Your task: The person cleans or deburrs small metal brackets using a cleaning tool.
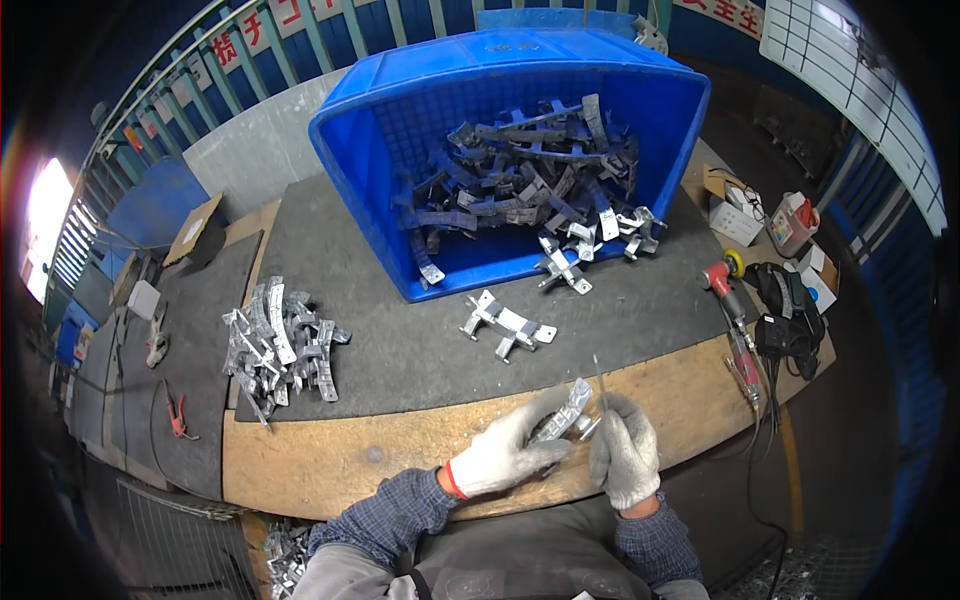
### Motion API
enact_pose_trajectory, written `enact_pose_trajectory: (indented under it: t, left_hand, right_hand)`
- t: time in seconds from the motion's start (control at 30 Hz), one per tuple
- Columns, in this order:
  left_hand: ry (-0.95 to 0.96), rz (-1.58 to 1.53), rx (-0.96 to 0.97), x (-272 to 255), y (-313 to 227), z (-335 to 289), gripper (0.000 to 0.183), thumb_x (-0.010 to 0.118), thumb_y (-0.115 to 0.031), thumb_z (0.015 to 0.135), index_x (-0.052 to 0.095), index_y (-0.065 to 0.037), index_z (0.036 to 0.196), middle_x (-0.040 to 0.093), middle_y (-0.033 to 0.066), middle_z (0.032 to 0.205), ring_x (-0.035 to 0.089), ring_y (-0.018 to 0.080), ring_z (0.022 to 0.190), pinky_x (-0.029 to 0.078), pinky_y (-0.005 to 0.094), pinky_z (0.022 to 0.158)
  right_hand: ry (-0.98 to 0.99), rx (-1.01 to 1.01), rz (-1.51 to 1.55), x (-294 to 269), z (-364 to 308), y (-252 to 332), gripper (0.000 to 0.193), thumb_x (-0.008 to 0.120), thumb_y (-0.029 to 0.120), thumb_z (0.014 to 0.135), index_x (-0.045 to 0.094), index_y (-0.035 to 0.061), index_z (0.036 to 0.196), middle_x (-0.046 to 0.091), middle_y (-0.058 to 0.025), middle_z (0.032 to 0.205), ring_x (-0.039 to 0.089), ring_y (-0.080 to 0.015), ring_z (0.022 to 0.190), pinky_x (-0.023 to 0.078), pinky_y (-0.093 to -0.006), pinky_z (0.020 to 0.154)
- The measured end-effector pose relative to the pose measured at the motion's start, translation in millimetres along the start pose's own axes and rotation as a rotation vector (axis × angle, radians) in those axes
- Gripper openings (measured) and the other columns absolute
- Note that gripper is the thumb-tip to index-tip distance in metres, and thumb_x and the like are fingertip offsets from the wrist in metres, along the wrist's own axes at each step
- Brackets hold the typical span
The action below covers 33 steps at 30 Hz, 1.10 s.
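My left hand (503, 452), in a white-and-grey work glove, is closed around a curved silver metal bracket (568, 410) above the wooden front edge of the bench. Close on its right, my gloved right hand (627, 458) grips a thin rod-like tool, probably a slim file (598, 376), its tip pointing up beside the bracket. Ahead of both hands, one loose cast bracket (508, 325) lies on the dark mat (400, 355). To the left, several similar brackets form a pile (283, 345). A tipped blue bin (350, 190) holds many more, some spilling over its lip.
At the right edge lie a red air grinder (722, 285) with a yellow disc, a black cable bundle (790, 325) and small boxes (735, 215). Red-handled pliers (178, 415) rest on the left-hand table. A green railing (280, 45) runs behind the bench.
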<state>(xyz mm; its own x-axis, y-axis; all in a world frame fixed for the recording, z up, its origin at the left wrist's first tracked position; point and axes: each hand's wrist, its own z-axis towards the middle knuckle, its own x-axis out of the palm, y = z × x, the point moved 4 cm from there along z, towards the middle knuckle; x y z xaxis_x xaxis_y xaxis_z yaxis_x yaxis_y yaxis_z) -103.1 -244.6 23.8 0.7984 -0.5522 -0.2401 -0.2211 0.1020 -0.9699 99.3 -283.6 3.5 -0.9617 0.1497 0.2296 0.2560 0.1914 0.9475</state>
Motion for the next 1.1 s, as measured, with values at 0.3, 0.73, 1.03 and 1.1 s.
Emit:
enact_pose_trajectory:
  t: [0.3,0.73,1.03,1.1]
  left_hand:
    - [0.269,0.189,-0.072,42.5,39.5,-25.5,0.032,0.070,-0.025,0.107,0.071,-0.005,0.131,0.076,0.0192,0.112,0.077,0.0319,0.105,0.062,0.0420,0.089]
    - [0.303,-0.728,-0.237,26.9,27.3,-49.9,0.086,0.067,-0.004,0.102,0.021,-0.002,0.175,0.064,0.0130,0.138,0.063,0.0075,0.072,0.054,0.0260,0.060]
    - [0.355,-1.360,-0.067,32.6,47.3,-51.5,0.083,0.072,-0.021,0.107,0.026,0.000,0.173,0.063,0.0200,0.149,0.073,0.0156,0.101,0.064,0.0318,0.086]
    - [0.227,-1.101,-0.107,32.6,26.2,-55.3,0.079,0.069,-0.022,0.109,0.027,-0.001,0.173,0.064,0.0194,0.148,0.072,0.0185,0.112,0.062,0.0335,0.094]
  right_hand:
    - [0.291,-0.050,-0.091,50.5,-3.6,-6.4,0.030,0.064,0.005,0.108,0.065,-0.0050,0.136,0.069,-0.0013,0.090,0.060,-0.0066,0.064,0.051,-0.0235,0.058]
    - [-0.033,-0.159,-0.008,11.8,6.5,30.2,0.033,0.064,0.015,0.110,0.065,-0.0079,0.134,0.060,0.0015,0.068,0.050,-0.0051,0.046,0.040,-0.0240,0.043]
    - [0.263,0.181,0.402,18.7,-1.6,-44.8,0.053,0.075,0.039,0.105,0.057,-0.0011,0.135,0.063,-0.0017,0.080,0.050,-0.0066,0.050,0.037,-0.0210,0.038]
    - [0.279,0.167,0.407,13.8,3.6,-50.1,0.043,0.074,0.033,0.105,0.061,-0.0005,0.128,0.064,-0.0022,0.084,0.054,-0.0063,0.057,0.042,-0.0201,0.046]
